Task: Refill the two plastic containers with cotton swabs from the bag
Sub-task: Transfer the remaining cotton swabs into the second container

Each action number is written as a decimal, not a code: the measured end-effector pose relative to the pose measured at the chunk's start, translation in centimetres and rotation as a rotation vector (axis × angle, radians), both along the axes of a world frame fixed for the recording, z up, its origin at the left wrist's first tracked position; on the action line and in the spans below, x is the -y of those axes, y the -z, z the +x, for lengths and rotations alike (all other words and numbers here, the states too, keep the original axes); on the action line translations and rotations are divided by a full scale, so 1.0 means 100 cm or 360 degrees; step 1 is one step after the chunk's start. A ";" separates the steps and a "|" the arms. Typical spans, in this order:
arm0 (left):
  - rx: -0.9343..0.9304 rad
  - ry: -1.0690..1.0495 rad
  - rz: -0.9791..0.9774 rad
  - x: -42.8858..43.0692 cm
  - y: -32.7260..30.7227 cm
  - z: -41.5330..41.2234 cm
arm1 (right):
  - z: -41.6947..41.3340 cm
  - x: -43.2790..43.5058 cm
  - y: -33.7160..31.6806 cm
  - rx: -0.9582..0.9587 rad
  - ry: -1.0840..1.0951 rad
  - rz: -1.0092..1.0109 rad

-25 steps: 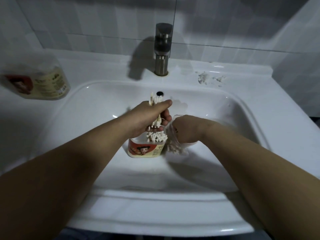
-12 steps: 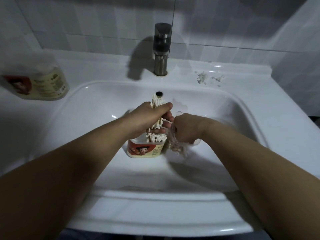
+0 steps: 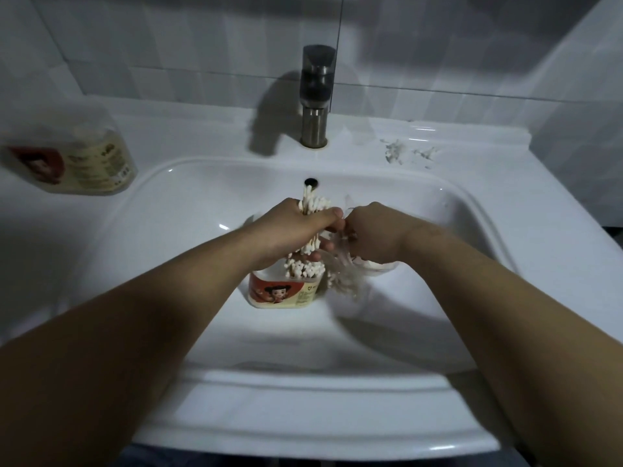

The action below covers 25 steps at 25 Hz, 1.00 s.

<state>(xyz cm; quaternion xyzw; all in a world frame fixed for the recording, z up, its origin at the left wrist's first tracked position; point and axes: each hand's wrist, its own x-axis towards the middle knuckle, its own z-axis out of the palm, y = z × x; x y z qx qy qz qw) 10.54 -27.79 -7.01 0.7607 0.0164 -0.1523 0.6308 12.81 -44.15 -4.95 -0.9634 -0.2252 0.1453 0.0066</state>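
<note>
Left hand [image 3: 296, 230] grips an upright bundle of white-tipped cotton swabs [image 3: 313, 205] directly over the open red-labelled plastic container [image 3: 283, 293] in the white basin [image 3: 202, 203], for lowering in. Right hand [image 3: 374, 234] clutches the blurred clear plastic bag [image 3: 347, 276] alongside, apparently steadying it

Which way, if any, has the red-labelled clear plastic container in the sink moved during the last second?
No. The red-labelled clear plastic container stands where it did, at the same offset below the dark overflow hole in the white sink basin.

Cotton swabs [image 3: 314, 206] bunched above open container [image 3: 282, 294], bag [image 3: 344, 276] beside
</note>
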 end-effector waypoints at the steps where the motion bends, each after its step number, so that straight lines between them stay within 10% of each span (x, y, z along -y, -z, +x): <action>1: 0.0011 0.0001 0.0038 0.000 0.001 0.000 | 0.000 0.000 0.001 0.0004 -0.0016 -0.0001; 25: -0.0022 0.0040 0.0281 -0.002 0.005 0.002 | -0.001 -0.009 0.027 -0.0166 -0.0063 -0.0157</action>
